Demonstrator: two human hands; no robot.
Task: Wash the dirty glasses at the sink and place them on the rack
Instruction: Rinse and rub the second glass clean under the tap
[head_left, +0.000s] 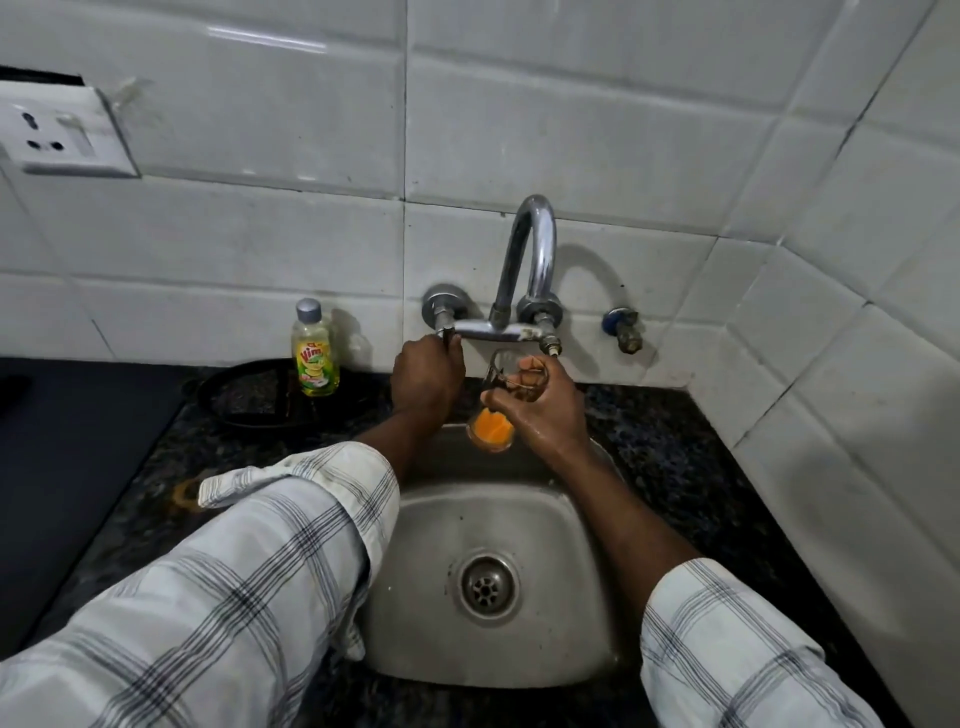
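Observation:
My right hand (540, 402) holds a clear glass (491, 431) over the back of the steel sink (426, 597), just below the tap. Orange liquid fills the glass's bottom, and its rim is tilted up toward the tap. My left hand (427, 371) is closed around the tap's left valve handle (447, 332). The chrome swan-neck spout (535, 249) rises from the mixer bar on the tiled wall. No water stream is visible. No rack is in view.
A yellow dish-soap bottle (314, 353) stands on a dark round tray (249, 395) left of the tap. A second small valve (626, 332) sticks out of the wall at the right. A wall socket (57, 132) is at upper left. Dark granite counter (675, 452) surrounds the sink.

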